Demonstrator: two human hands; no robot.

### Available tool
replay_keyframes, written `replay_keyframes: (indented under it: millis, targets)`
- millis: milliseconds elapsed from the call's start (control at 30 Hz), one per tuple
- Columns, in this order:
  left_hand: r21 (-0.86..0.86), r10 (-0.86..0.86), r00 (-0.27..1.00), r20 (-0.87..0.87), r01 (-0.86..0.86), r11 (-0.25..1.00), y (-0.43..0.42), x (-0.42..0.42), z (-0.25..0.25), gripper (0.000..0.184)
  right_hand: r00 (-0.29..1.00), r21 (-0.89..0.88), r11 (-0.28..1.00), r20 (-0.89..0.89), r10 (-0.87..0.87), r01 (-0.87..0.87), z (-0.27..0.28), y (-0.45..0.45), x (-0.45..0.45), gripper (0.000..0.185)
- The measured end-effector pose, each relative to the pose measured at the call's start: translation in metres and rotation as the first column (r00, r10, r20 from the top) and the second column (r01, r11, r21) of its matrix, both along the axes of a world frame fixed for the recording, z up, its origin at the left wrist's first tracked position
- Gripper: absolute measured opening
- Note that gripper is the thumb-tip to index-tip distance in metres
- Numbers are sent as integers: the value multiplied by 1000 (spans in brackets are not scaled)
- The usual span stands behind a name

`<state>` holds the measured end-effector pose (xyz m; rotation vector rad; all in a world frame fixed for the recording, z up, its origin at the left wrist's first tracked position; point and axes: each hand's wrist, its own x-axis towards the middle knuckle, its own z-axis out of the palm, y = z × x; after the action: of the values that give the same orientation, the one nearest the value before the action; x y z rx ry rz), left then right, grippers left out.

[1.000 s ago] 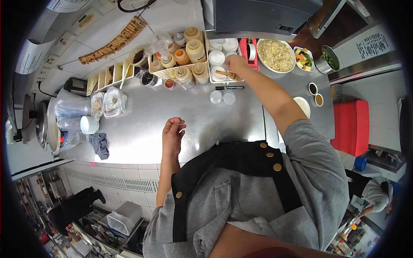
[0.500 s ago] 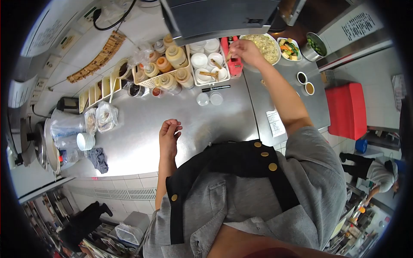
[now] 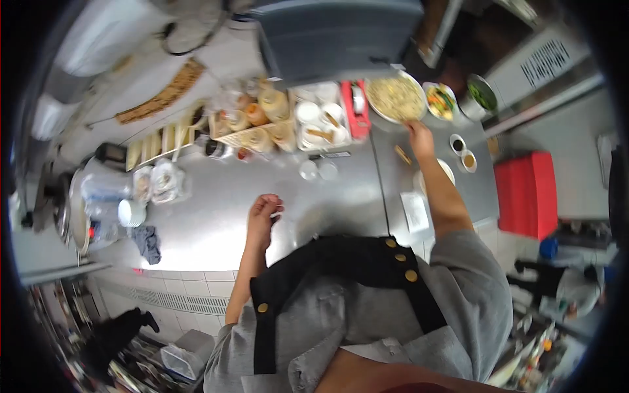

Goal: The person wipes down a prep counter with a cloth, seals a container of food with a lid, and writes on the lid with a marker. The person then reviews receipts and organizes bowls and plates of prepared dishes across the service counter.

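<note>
My right hand [image 3: 421,139] is at the near rim of a large plate of pale, chopped food [image 3: 395,98]. Its fingertips are pinched together; motion blur hides what they hold, if anything. Just left of that hand, a small wooden clip [image 3: 403,155] lies on the steel counter. Under my right forearm, a round white dish [image 3: 445,171] is partly covered. My left hand [image 3: 265,209] hovers above the counter's near side, fingers loosely curled and apart, with nothing visible in them. A paper slip [image 3: 414,211] lies beside my right forearm.
A red tape dispenser [image 3: 356,108] stands beside a white basket of cups [image 3: 306,141]. Sauce bottles [image 3: 272,105] fill another basket. A vegetable dish [image 3: 439,101], a metal pot [image 3: 473,108], two sauce cups [image 3: 468,161] and a red bin [image 3: 526,196] are rightward. Two people work behind.
My right hand has moved from above the red dispenser, right and nearer, to the plate's rim. The view has shifted slightly. My left hand stays much the same, its fingers slightly looser.
</note>
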<state>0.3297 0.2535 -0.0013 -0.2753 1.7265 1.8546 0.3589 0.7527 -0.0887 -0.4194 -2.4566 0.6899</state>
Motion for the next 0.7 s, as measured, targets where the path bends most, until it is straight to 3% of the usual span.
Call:
replay_keyframes:
  millis: [33,67,100,167,200,267,300,333,367,433,467,500,533,600,633,667,700]
  targets:
    - [-6,-15,1000,3,15,1000,-2,-1,-2,10,999,33,999,35,2,-3,-10,7,-3,18]
    - [-10,-22,1000,-2,22,1000,-4,-7,1,10,997,59,996,-37,67,-65,-5,5,-5,43]
    - [-24,-15,999,-41,14,1000,-2,-12,13,14,996,-118,991,54,66,-59,10,-2,-4,63]
    - [-49,-41,982,-183,33,998,-3,-30,30,28,994,133,986,35,-106,101,47,-28,-7,69]
    - [-20,-42,934,-356,38,999,-4,-42,44,38,997,133,988,11,-82,79,66,-42,-10,69]
    - [83,-8,808,-589,70,994,3,-63,100,58,903,133,978,-419,-94,163,100,-75,-8,66]
    - [155,31,755,-655,94,983,9,-69,140,70,862,237,958,-507,-22,164,114,-90,-7,56]
    - [202,89,643,-760,104,974,15,-77,172,77,860,232,959,-509,-24,164,126,-110,-5,56]
    - [247,150,518,-842,124,961,22,-85,202,85,796,321,942,-594,115,103,139,-130,-4,54]
    - [453,350,411,-842,185,872,35,-102,259,84,651,448,893,-668,360,-34,169,-172,-3,49]
    - [542,407,407,-818,305,783,38,-115,281,81,581,484,867,-674,456,-119,187,-194,-1,47]
    - [613,458,416,-785,417,671,39,-123,296,77,577,503,841,-633,515,-200,208,-215,5,44]
    - [610,447,427,-786,421,671,39,-120,305,77,570,514,810,-590,572,-280,230,-236,13,41]
    - [560,378,524,-763,246,791,41,-115,310,69,497,348,757,-591,635,-553,267,-274,22,44]
    - [551,378,518,-768,233,801,43,-102,301,69,514,332,764,-586,626,-552,264,-289,22,44]
    - [416,301,484,-822,148,897,36,-100,275,69,436,-9,569,-651,621,-823,256,-302,22,51]
    - [310,229,459,-858,109,944,31,-93,244,69,420,-194,406,-684,597,-893,240,-310,23,54]
